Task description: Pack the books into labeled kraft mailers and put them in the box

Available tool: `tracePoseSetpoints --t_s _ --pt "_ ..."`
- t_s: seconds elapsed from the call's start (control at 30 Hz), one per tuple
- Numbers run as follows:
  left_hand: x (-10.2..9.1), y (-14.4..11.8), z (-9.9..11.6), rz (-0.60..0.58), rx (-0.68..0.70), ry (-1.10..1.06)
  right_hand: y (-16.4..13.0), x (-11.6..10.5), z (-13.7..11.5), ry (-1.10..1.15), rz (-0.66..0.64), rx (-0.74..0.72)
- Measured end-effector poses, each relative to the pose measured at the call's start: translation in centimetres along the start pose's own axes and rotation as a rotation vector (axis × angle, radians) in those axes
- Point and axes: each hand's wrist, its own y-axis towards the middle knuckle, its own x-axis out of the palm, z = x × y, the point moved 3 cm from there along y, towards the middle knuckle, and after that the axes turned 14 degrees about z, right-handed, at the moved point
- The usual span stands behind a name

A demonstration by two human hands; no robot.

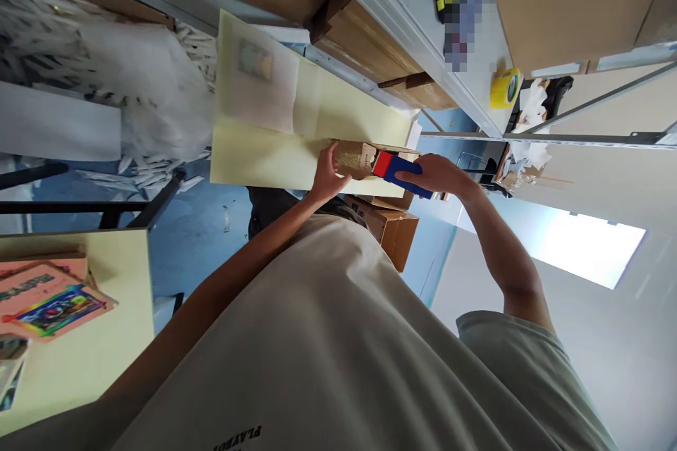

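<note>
Nearest, well left of and below the red-and-blue tool [395,170]: bright picture books [53,303] lying on a pale yellow surface, out of reach of either hand.

Further out, just left of the tool: left hand [326,177] pressed against the brown bundle [353,158], fingers curved over its near end. Cannot tell whether truly clamped or only resting. Touching the bundle's right end, the tool itself, at the edge of the pale yellow table [264,155]. Right hand [440,173] closed round the tool's blue end, arm stretched long.

Just below the tool: an open cardboard box [392,227].

Far beyond, up and right of the tool: a yellow tape roll [505,87] on a grey shelf [423,28].

Likely trouble:
- Working so near the table edge, with only a light left-hand hold, could let the bundle roll or slide off toward the box.
- Pulling the tool sideways with fingers this close risks a nick or a sticky snag.
- Reaching at full stretch probably weakens control, so a skewed, wrinkled pass seems possible.
</note>
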Motion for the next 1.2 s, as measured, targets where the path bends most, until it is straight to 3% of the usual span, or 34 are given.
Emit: tracePoseSetpoints --t_s 0.07,0.13,0.3,0.6,0.73,0.97,1.2 --pt "0.6 -0.8 2.2 -0.163 0.169 0.03 -0.2 0.4 0.2 -0.027 -0.004 -0.005" --pt "1.8 -1.0 3.9 -0.252 0.28 0.088 -0.4 0.7 0.3 -0.048 -0.004 -0.021" --pt "4.6 0.3 5.7 -0.255 0.399 0.204 -0.8 0.6 0.2 -0.106 0.039 -0.062" --pt "4.4 1.6 4.2 -0.228 0.363 0.319 0.5 1.0 0.1 -0.037 0.106 -0.129" --pt "4.0 1.8 3.9 -0.212 0.331 0.34 2.1 1.2 2.2 -0.031 0.068 -0.118" --pt "3.4 2.7 4.4 -0.235 0.28 0.363 7.6 3.1 6.6 0.005 -0.125 -0.119" --pt "2.6 1.5 4.8 -0.139 0.327 0.507 13.5 6.2 7.7 -0.055 -0.062 -0.26"
